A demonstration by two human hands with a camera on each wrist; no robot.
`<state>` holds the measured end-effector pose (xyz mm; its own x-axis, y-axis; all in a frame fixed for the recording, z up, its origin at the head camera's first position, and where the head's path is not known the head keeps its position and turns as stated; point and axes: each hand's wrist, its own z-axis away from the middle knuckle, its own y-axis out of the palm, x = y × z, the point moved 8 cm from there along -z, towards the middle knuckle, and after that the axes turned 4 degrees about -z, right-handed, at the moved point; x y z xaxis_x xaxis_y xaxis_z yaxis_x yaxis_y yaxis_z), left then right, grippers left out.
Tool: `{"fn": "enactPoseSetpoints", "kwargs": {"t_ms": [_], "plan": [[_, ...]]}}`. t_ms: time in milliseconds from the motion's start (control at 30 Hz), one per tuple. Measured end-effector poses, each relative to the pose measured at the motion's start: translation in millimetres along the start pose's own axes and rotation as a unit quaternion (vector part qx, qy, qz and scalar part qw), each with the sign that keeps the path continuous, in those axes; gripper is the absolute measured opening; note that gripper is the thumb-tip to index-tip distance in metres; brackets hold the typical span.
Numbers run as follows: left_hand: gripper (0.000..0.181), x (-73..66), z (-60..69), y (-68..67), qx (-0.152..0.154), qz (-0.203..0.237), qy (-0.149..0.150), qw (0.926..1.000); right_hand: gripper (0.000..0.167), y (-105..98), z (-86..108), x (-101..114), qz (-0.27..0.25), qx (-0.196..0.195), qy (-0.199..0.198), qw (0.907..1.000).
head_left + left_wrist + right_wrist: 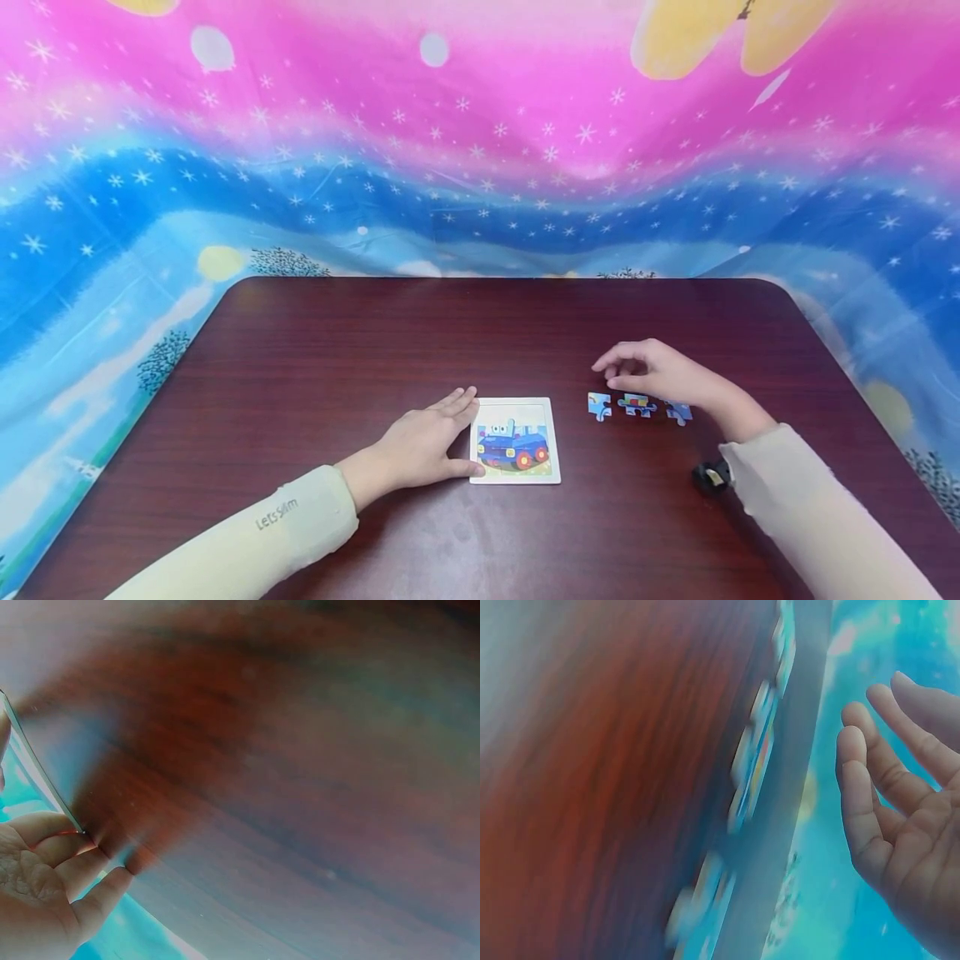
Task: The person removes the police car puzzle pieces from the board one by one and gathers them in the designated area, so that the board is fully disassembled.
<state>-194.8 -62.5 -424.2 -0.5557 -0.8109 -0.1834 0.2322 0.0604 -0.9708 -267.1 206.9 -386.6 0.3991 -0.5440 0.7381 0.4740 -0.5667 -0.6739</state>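
A square jigsaw tray (555,450) with a white border lies on the table and shows a blue cartoon car with red wheels. Along its left edge rests my left hand (422,446), fingers and thumb straight and touching the border at the upper and lower corners. To the right, my right hand (660,372) hovers just above three loose jigsaw pieces, fingers loosely bent and nothing between them. These are a light blue piece (597,405), a middle piece (637,407) with coloured blocks, and a right piece (679,412) partly below the hand. The right wrist view shows the hand apart from the pieces.
The dark wooden table (360,333) has rounded far corners. A bright patterned cloth (480,200) hangs behind and around it. A small black device (709,477) sits by the right sleeve cuff.
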Motion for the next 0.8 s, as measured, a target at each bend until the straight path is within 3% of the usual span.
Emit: {"fn": "enactPoseSetpoints", "kwargs": {"t_ms": [333, 633, 800], "plan": [[0.093, 1.7, -1.1, 2.4, 0.005, 0.004, -0.006, 1.0, 0.023, 46.1, -42.9, 32.3, -0.017, 0.068, -0.022, 0.9973], [0.092, 2.1, -1.6, 2.6, 0.003, 0.005, -0.003, 1.0, 0.022, 81.2, -63.6, 61.7, -0.017, 0.118, -0.065, 0.9907], [0.091, 2.6, -2.1, 2.1, 0.001, 0.008, -0.004, 1.0, 0.021, 97.1, -70.5, 70.2, -0.008, 0.145, -0.071, 0.9868]]}}
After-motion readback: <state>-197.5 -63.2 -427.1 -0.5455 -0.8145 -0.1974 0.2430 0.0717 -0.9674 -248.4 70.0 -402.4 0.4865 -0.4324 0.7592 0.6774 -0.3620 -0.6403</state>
